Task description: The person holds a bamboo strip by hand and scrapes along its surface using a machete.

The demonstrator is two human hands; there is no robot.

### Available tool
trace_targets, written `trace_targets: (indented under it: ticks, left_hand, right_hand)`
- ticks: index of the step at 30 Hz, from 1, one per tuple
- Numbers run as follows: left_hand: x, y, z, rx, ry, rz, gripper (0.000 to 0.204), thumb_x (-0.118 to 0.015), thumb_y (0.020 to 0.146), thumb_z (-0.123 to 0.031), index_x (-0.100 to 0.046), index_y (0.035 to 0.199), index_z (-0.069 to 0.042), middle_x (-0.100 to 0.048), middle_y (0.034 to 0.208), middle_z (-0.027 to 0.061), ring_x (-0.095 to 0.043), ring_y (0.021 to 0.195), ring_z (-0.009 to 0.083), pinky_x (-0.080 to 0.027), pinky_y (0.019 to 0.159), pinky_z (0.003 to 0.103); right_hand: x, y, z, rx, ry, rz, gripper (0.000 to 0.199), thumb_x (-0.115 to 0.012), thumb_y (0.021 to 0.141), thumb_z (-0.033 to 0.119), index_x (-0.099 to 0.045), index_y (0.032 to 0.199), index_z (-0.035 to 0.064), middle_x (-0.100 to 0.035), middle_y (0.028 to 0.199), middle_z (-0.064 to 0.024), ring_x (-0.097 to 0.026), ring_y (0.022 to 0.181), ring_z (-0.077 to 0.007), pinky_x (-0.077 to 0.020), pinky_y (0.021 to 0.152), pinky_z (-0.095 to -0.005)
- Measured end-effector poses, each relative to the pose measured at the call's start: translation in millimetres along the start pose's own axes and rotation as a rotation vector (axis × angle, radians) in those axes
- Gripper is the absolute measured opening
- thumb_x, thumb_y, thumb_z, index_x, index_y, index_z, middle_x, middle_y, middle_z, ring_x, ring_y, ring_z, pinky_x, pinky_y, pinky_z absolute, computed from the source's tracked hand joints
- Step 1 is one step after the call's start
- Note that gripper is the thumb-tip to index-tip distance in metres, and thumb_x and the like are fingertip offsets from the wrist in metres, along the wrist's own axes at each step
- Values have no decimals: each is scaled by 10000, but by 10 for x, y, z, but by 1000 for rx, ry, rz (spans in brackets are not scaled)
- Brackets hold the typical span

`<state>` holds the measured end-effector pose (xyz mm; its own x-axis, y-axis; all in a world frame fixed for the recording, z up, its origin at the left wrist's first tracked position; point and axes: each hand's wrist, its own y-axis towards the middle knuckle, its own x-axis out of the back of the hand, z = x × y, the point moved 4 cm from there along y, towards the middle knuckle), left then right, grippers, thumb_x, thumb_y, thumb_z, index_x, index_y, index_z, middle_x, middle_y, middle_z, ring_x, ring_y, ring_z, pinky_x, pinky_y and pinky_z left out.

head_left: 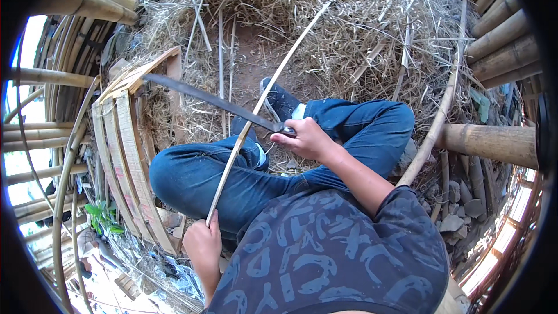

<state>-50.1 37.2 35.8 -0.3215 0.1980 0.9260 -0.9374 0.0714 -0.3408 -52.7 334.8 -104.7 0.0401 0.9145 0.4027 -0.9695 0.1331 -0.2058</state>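
Your right hand (309, 139) is wrapped round the handle of a knife (212, 101), blade toward ten o'clock, crossing a wooden strip (235, 151). Your left hand (203, 244) pinches the strip's near end; it runs toward one o'clock.

Knife (212, 100) across strip (232, 159), crate (138, 168) left, shavings (354, 29) ahead

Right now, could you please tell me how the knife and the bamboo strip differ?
The knife is dark, while the bamboo strip is pale tan. The right hand grips the knife; the left hand holds the bamboo strip. The knife points upper left, the bamboo strip upper right. Both are long and narrow.
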Motion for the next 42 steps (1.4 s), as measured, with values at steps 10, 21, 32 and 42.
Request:
trace_targets:
  ticks: [10,21,32,42]
  left_hand:
    - [-94,9,-31,-66,14,120,590,-516,935,-416,-636,576,37,-591,602,266,-617,596,437,-488,592,503]
    - [-175,143,-36,-147,-77,67,522,-616,885,-347,-611,513,19,-557,524,247,-591,498,415,-477,497,465]
    - [-250,178,4,-258,-91,92,481,-639,862,-311,-598,494,-4,-550,497,229,-587,473,397,-475,483,460]
    - [-317,204,65,-266,-145,206,404,-661,829,-292,-611,539,-15,-566,515,214,-593,480,381,-476,493,457]
  right_hand:
    - [-10,-31,3,32,-151,6,586,-545,865,619,-562,806,37,-591,611,-228,-601,651,-453,-469,577,-511]
    - [-2,90,-131,-53,-317,-13,691,-561,802,682,-570,642,10,-599,609,-213,-623,648,-420,-503,594,-486]
    - [48,122,-225,-35,-342,-3,637,-565,831,614,-572,637,8,-576,604,-219,-600,636,-429,-475,566,-483]
    - [153,265,-486,152,-526,-59,681,-589,724,736,-591,655,59,-592,582,-133,-629,588,-347,-490,523,-430]
